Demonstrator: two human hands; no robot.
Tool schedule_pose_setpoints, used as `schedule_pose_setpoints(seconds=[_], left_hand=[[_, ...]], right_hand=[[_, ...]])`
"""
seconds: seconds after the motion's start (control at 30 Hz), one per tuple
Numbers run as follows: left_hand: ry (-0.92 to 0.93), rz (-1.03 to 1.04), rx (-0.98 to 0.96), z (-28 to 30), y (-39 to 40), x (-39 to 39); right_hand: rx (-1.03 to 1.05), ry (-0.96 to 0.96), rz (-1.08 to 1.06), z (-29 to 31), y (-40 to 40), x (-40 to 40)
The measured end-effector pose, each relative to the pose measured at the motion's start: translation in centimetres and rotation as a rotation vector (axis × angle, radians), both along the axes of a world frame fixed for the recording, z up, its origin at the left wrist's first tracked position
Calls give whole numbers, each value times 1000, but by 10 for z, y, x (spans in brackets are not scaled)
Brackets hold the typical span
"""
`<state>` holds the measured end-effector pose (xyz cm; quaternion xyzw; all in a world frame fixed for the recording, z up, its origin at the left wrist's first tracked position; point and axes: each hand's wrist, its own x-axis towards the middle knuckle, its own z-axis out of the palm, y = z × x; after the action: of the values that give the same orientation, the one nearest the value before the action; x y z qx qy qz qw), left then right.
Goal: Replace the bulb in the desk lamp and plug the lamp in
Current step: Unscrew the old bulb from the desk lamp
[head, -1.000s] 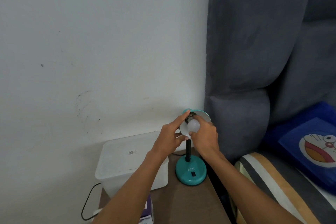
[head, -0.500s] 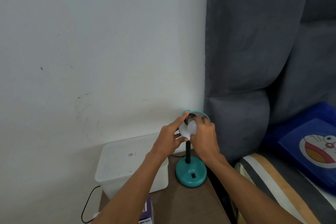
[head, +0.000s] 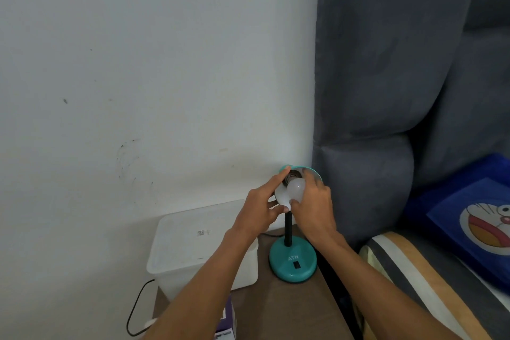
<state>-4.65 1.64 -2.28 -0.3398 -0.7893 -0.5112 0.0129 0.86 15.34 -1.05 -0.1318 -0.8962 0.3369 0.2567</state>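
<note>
A teal desk lamp stands on a brown bedside table, its round base (head: 293,262) near the table's right edge and its shade (head: 313,173) tipped up toward me. A white bulb (head: 295,187) sits at the socket inside the shade. My right hand (head: 314,208) wraps its fingers around the bulb. My left hand (head: 262,208) holds the shade's left rim, index finger along the top edge and thumb below. The socket thread is mostly hidden by the bulb and fingers.
A white lidded plastic box (head: 200,246) stands left of the lamp. A black cable (head: 135,309) loops down by the wall. A purple carton (head: 227,321) lies at the table's (head: 298,309) front. A grey padded headboard (head: 386,91) and bedding are at the right.
My right hand has shifted its grip around the bulb, fingers moving over its top and thumb under it. The left hand stays on the shade.
</note>
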Motion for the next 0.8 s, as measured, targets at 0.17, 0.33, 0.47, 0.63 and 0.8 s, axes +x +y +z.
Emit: schedule_pose_setpoints(seconds=[0.17,0.33,0.47,0.63,0.8], left_hand=[[-12,0,8,-1,-3,-1],[-5,1,-4,-3,-2,-2],[13,11,-28,-3,-2,-2],[14,12,-16,-3,-3,-4],[30,21,-49,-3,-2,-3]], right_hand=[[13,-22,5,4,-3,0],[-160,19,62,1,-2,-1],[-172,49,60,2,2,-3],[-132,75,66,2,2,2],[-138,59,48,3,3,11]])
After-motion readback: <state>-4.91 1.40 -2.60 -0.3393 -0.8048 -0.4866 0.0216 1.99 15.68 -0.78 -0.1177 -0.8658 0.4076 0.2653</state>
